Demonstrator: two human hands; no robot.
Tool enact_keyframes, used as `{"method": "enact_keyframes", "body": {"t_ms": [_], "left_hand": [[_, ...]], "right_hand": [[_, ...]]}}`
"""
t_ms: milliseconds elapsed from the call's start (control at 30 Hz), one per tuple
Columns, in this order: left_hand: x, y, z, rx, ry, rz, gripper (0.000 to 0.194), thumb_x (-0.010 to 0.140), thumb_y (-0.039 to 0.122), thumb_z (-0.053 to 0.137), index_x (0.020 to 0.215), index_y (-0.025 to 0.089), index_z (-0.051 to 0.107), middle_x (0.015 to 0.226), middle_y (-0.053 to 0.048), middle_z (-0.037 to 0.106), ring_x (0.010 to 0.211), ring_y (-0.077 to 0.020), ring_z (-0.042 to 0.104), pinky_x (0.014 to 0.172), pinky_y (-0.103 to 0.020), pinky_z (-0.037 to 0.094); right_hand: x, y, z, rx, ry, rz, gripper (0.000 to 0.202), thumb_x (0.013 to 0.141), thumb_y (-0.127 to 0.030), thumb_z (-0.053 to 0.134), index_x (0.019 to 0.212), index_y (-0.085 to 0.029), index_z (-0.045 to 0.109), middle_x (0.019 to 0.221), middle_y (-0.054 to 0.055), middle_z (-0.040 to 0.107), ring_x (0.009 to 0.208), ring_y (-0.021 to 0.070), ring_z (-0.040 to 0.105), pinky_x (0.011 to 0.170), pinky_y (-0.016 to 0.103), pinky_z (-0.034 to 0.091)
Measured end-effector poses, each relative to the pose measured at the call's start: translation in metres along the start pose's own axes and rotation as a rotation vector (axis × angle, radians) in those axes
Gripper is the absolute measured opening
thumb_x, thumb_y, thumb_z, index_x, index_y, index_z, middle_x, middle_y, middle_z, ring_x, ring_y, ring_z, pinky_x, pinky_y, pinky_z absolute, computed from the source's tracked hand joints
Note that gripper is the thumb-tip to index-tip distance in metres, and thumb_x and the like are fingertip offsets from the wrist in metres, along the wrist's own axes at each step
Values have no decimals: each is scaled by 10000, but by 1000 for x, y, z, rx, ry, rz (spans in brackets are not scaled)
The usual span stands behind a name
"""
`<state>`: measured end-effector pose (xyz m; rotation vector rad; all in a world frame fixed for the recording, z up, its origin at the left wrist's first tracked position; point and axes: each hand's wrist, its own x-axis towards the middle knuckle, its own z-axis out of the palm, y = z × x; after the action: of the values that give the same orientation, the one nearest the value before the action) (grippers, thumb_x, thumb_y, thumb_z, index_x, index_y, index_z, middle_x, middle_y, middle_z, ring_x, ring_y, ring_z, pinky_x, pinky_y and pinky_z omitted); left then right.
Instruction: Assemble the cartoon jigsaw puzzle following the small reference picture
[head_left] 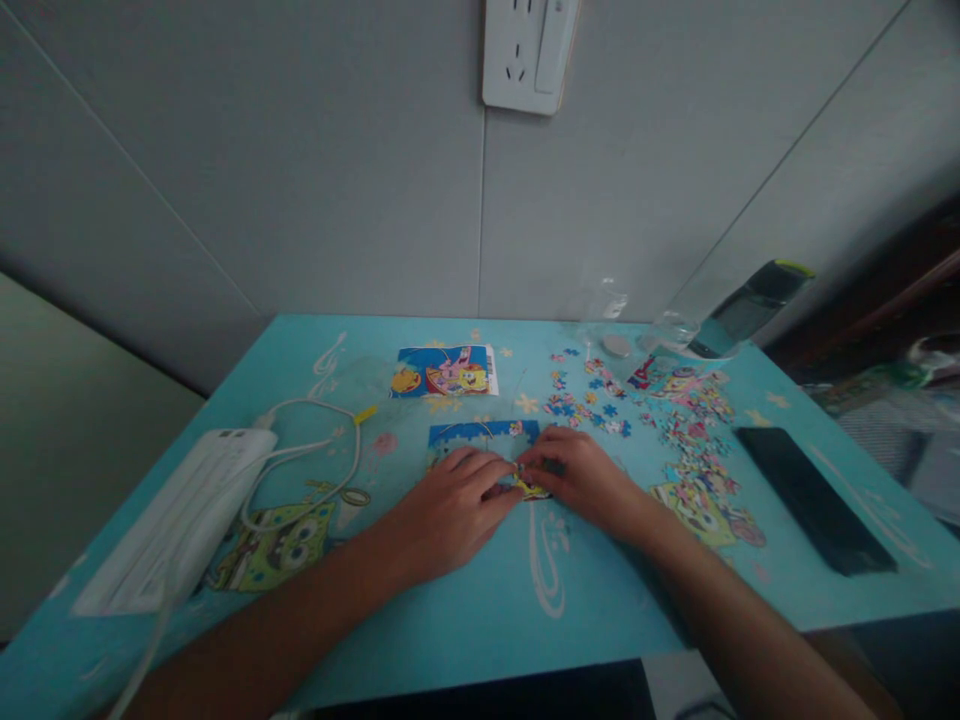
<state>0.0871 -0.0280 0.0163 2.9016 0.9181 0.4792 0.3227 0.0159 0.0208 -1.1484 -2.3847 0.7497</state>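
A partly assembled jigsaw [480, 431] with a blue top edge lies on the turquoise table [480, 640]. My left hand [459, 508] rests over its lower left part, fingers bent and pinched together near the yellow pieces [531, 489]. From the right, my right hand [581, 472] meets it, its fingertips pressed on the same yellow pieces. The two hands nearly touch and hide much of the jigsaw. Beyond it lies a printed picture card [444, 371]. Loose puzzle pieces [694, 430] spread in a heap to the right, with smaller groups of pieces [574, 405] nearer the jigsaw.
At the left lies a white power strip [184, 520] with a looping white cable [356, 450]. A black flat object [814, 495] is at the right. Clear containers [671, 335] and a dark tilted bottle [757, 300] stand at the back right, before the wall [360, 180].
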Motion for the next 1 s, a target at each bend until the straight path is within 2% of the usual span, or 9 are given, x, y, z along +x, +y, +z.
{"method": "enact_keyframes", "body": {"t_ms": [200, 467, 600, 767, 1000], "left_hand": [[0, 1, 0, 9, 13, 18, 289, 1025, 195, 477, 1275, 196, 623, 1253, -115, 607, 1185, -271, 545, 997, -478, 483], [-1, 1, -1, 9, 1, 7, 304, 1011, 184, 488, 1291, 201, 606, 1359, -124, 552, 1257, -286, 507, 1028, -495, 468], [-1, 1, -1, 23, 11, 28, 300, 1007, 189, 499, 1287, 185, 608, 1318, -117, 583, 1249, -287, 506, 1037, -499, 457], [1, 2, -2, 30, 13, 45, 285, 1001, 187, 513, 1265, 170, 619, 1223, -95, 639, 1175, -267, 541, 1020, -470, 462], [1, 1, -3, 14, -29, 36, 325, 982, 188, 550, 1305, 176, 592, 1205, -86, 649, 1161, -264, 551, 1024, -462, 439]], "right_hand": [[0, -3, -5, 143, -1, 104, 97, 903, -154, 678, 922, -200, 761, 874, 15, 709, 785, 148, 629, 726, 257, 456], [-1, -3, -8, 312, -42, 217, 145, 920, -253, 650, 915, -183, 777, 816, 7, 743, 719, 148, 619, 686, 256, 463], [-1, -4, -5, 254, -62, 186, 147, 929, -232, 638, 918, -193, 780, 819, 6, 741, 711, 142, 619, 675, 251, 452], [1, -5, -2, 145, -28, 116, 150, 933, -174, 627, 915, -204, 773, 844, 9, 724, 748, 139, 630, 699, 247, 447], [1, -9, 2, 67, 14, 88, 141, 879, -103, 657, 882, -201, 760, 816, 4, 705, 735, 130, 616, 683, 238, 427]]}}
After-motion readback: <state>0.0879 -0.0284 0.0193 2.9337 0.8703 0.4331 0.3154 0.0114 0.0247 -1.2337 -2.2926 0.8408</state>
